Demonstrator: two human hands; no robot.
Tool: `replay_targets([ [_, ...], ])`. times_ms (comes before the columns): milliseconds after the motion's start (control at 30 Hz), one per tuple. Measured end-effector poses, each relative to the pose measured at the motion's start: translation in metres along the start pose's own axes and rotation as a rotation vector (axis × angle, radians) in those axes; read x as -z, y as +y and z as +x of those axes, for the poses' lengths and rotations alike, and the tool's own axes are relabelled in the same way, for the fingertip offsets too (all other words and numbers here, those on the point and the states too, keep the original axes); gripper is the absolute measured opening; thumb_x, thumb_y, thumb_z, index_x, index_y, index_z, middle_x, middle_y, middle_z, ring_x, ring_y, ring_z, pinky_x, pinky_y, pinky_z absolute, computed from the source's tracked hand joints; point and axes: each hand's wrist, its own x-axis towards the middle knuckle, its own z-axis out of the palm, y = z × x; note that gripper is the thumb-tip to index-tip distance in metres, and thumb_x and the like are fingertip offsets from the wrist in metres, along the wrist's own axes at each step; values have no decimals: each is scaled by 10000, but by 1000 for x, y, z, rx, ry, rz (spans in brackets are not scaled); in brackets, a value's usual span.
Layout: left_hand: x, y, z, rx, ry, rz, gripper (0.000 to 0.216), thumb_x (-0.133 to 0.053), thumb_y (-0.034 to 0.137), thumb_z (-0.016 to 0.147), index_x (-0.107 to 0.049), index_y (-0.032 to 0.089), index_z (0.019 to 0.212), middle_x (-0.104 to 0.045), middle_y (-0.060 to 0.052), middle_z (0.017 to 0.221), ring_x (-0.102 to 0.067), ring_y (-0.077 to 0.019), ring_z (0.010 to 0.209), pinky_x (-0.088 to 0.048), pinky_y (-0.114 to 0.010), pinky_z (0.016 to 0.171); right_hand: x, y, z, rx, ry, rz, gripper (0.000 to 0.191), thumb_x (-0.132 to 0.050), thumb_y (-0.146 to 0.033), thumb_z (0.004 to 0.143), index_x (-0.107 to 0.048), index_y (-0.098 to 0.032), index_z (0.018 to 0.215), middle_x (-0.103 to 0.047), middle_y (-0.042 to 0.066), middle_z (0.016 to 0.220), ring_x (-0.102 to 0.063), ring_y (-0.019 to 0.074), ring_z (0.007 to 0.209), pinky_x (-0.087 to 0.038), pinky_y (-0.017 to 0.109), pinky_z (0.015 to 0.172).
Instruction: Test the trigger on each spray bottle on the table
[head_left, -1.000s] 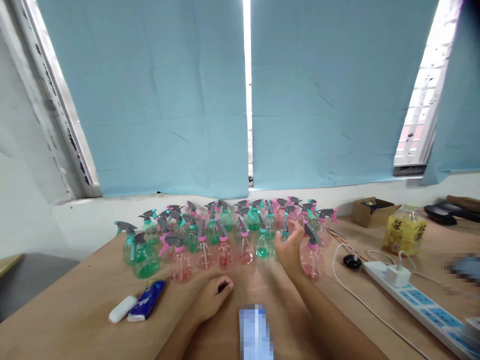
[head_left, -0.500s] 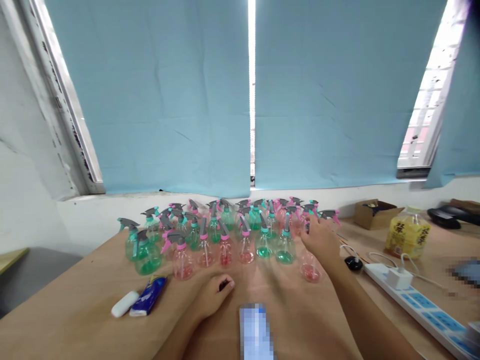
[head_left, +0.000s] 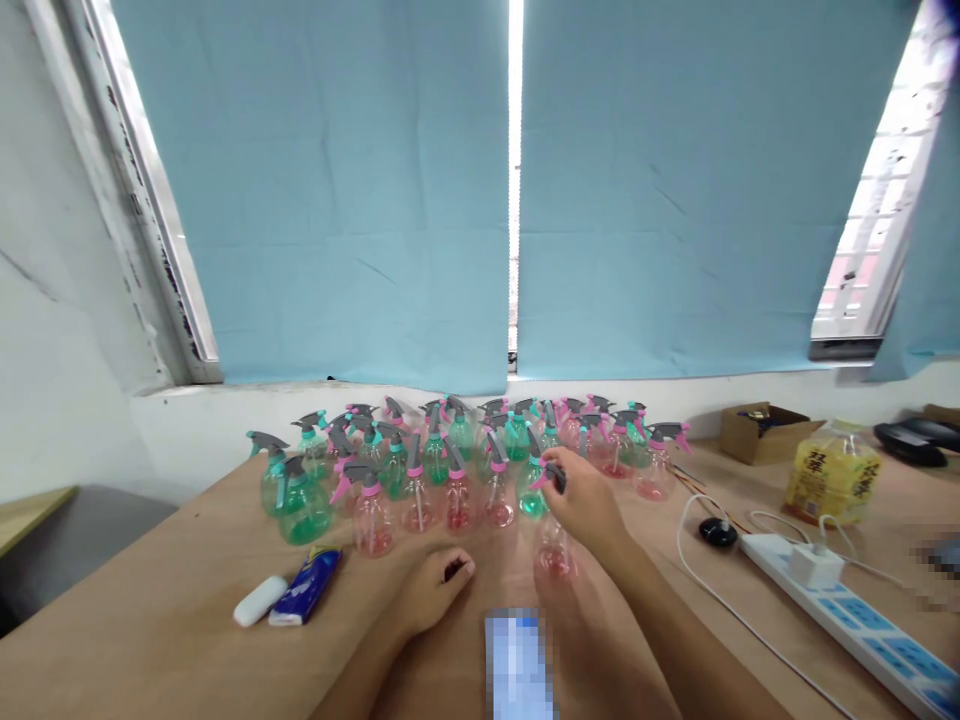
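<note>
In the head view, taking the pink spray bottle (head_left: 553,558) as the clock's centre, the right hand (head_left: 589,497) is at one o'clock, its grip narrow, thumb and fingers closed about the dark sprayer head (head_left: 557,477). The bottle stands roughly upright below; whether its base touches the table (head_left: 465,660) I cannot tell.

A green bottle (head_left: 531,500) stands close by at eleven o'clock, overlapped in view by the pink nozzle, so turning that nozzle clear would likely avoid a snag. Gripping the neck rather than the trigger should be steadier and spare a squirt; a level, gentle carry suits the liquid inside.

The left hand (head_left: 435,592) rests curled at nine o'clock; whether it holds anything I cannot tell. It could usefully steady the base. The blurred screen (head_left: 520,665) at seven o'clock is best kept dry, as is the power strip (head_left: 844,612) at three.
</note>
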Motion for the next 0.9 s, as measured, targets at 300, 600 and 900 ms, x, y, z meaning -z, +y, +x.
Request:
replay_targets([
  [300, -1, 0, -2, -32, 14, -14, 359, -424, 469, 966, -649, 205, 875, -709, -25, 910, -622, -183, 838, -450, -270, 754, -50, -29, -8, 100, 9, 546, 280, -575, -272, 869, -665, -225, 1130, -710, 65, 1056, -657, 215, 941, -514, 336, 852],
  [600, 0, 2, -1, -17, 6, -22, 372, -426, 490, 959, -657, 207, 887, -710, -28, 918, -622, -196, 846, -448, -282, 773, -74, -14, -12, -78, -254, 886, 288, -571, -196, 760, -739, -205, 993, -668, -10, 697, -598, 173, 643, -508, 295, 644],
  [900, -3, -2, 0, -3, 26, -14, 356, -438, 476, 956, -666, 209, 892, -715, -20, 904, -625, -194, 835, -446, -279, 759, -75, -24, -2, -121, -428, 1066, 217, -505, -142, 659, -705, -201, 720, -670, -4, 704, -589, 158, 670, -468, 257, 636],
])
